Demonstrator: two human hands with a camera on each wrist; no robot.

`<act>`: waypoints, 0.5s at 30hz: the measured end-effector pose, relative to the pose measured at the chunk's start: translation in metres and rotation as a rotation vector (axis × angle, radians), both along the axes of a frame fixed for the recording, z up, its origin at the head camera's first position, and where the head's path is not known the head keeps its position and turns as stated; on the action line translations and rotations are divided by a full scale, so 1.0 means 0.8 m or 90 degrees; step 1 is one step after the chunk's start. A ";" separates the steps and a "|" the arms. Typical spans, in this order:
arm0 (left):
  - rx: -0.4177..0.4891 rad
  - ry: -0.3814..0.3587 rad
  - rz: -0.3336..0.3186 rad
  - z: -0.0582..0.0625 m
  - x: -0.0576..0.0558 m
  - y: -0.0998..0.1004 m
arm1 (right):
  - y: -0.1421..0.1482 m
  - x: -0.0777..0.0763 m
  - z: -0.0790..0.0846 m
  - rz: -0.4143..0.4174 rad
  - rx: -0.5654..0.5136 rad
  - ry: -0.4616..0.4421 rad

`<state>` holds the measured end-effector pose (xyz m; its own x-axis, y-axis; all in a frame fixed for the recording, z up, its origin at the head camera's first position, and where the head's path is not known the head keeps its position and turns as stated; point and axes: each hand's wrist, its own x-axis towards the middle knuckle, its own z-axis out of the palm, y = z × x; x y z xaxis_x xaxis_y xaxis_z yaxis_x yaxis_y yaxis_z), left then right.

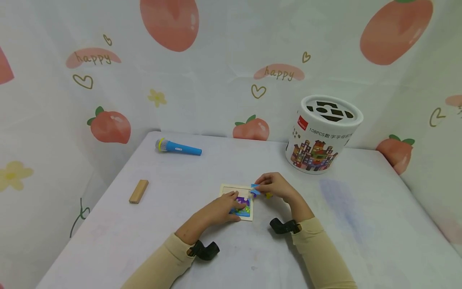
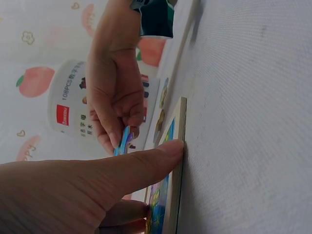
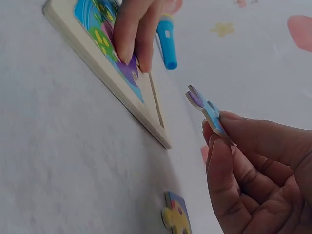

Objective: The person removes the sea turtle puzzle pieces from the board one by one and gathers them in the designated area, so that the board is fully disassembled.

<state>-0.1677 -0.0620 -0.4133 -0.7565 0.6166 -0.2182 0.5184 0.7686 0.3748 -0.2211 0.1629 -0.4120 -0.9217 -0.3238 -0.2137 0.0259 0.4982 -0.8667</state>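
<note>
A small wooden jigsaw board (image 1: 252,209) with a pale frame lies on the table, coloured pieces in its lower part and bare wood along its far side. My left hand (image 1: 221,209) rests on it, fingertips on a purple piece (image 3: 127,73) and thumb (image 2: 168,148) over the frame's edge. Just above the board's far right corner, my right hand (image 1: 278,188) pinches a blue and purple puzzle piece (image 3: 210,114) between thumb and fingers, tilted on edge. A loose yellow and blue piece (image 3: 178,214) lies on the table beneath the right hand.
Behind and to the right stands a large white bucket (image 1: 319,136) with a holed lid. A blue toy microphone (image 1: 180,147) lies at the back left, and a wooden block (image 1: 138,191) at the left. A printed cloth (image 1: 216,80) hangs behind the table.
</note>
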 end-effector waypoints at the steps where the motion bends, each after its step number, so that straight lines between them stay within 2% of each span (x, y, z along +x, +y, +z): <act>1: 0.002 -0.001 0.001 0.000 0.000 0.000 | 0.003 0.000 0.001 -0.002 -0.002 0.000; 8: 0.006 -0.007 0.007 -0.003 0.000 0.001 | 0.026 0.004 0.005 -0.037 -0.005 -0.005; 15: 0.006 -0.004 0.013 -0.003 0.001 0.000 | 0.051 0.007 0.003 -0.077 0.026 0.002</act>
<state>-0.1666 -0.0616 -0.4160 -0.7674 0.6029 -0.2182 0.4999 0.7757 0.3851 -0.2152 0.2035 -0.4095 -0.9542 -0.2017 -0.2209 0.0846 0.5263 -0.8461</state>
